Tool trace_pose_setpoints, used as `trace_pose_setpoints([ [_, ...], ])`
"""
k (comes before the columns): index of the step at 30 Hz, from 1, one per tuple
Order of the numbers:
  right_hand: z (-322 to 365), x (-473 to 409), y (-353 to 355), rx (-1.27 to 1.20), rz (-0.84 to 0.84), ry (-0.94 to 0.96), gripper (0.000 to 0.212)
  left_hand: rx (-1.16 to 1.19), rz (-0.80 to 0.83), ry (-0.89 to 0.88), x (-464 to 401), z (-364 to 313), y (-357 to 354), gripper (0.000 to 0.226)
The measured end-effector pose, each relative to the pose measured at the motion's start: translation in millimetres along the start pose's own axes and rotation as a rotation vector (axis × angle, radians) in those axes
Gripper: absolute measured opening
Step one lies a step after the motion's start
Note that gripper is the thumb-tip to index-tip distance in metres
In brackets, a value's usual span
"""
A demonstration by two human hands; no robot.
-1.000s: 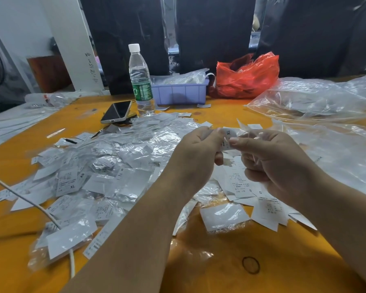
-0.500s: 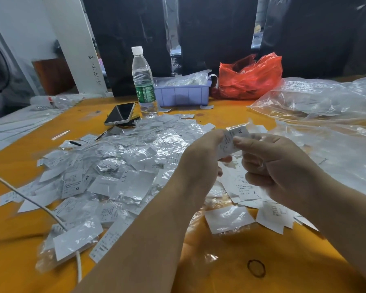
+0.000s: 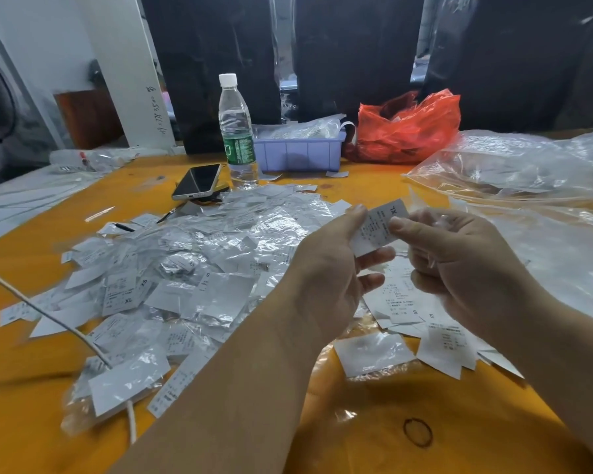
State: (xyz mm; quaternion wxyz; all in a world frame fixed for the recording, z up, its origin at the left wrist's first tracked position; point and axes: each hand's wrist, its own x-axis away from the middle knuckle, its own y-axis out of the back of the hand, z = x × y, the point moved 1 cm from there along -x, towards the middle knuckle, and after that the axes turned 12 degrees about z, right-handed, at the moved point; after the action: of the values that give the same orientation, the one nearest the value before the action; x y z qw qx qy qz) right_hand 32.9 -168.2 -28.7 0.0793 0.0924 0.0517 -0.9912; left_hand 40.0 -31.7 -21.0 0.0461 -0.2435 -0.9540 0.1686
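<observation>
Packets (image 3: 199,268) lie heaped beneath the held label (image 3: 377,227), bottle (image 3: 237,131) and phone (image 3: 197,181) beyond.

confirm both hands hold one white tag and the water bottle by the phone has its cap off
No: the head view shows the water bottle by the phone with its cap on. The left hand and right hand do hold one white tag.

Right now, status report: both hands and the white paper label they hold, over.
Left hand, right hand: both pinching the small white printed paper label. Label held above the heap of plastic-bagged white labels. Nothing blocking.
</observation>
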Motion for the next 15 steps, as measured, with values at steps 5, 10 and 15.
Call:
trace_pose_setpoints([
  [5, 0.3, 1.4, -4.0, -0.075, 0.051, -0.021, 0.015, 0.033, 0.053, 0.021, -1.8, 3.0, -2.7, 0.039],
  [10, -0.7, 1.9, -4.8, -0.087, 0.083, -0.057, 0.019, -0.002, 0.063, 0.026, -4.9, 7.3, -0.5, 0.040],
  [15, 3.4, 1.0, -0.8, -0.144, 0.088, -0.072, 0.019, -0.031, 0.078, -0.011, -6.3, 4.2, 4.5, 0.034],
])
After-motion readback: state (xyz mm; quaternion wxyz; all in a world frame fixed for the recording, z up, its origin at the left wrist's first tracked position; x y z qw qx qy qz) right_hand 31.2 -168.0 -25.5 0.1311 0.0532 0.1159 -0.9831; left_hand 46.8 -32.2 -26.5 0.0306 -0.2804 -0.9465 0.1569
